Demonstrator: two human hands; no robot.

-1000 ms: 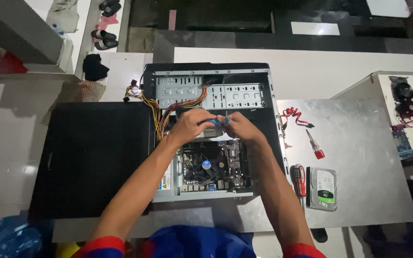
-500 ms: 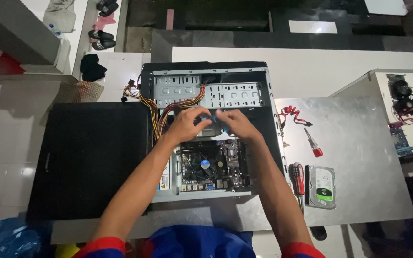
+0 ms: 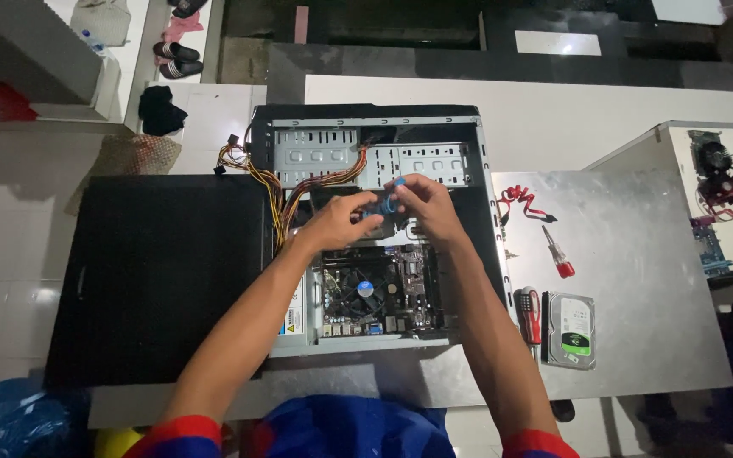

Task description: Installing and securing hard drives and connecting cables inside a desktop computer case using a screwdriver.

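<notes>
In the middle of the frame, left hand (image 3: 341, 222) and right hand (image 3: 424, 206) pinch a blue cable (image 3: 389, 202) above the opened computer case (image 3: 375, 136); the black side panel (image 3: 159, 280) already lies off, and the cable is not plugged yet.

computer case (image 3: 468, 140) – bare matt metal | side panel (image 3: 159, 280) – matt black | table (image 3: 638, 254) – dull smooth grey

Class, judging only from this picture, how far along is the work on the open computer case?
Done: the case lies open, its black side panel set beside it. In hand: left hand and right hand hold a blue cable above the motherboard. Left: hard drive, red cable and screwdrivers still lie on the table.
</notes>
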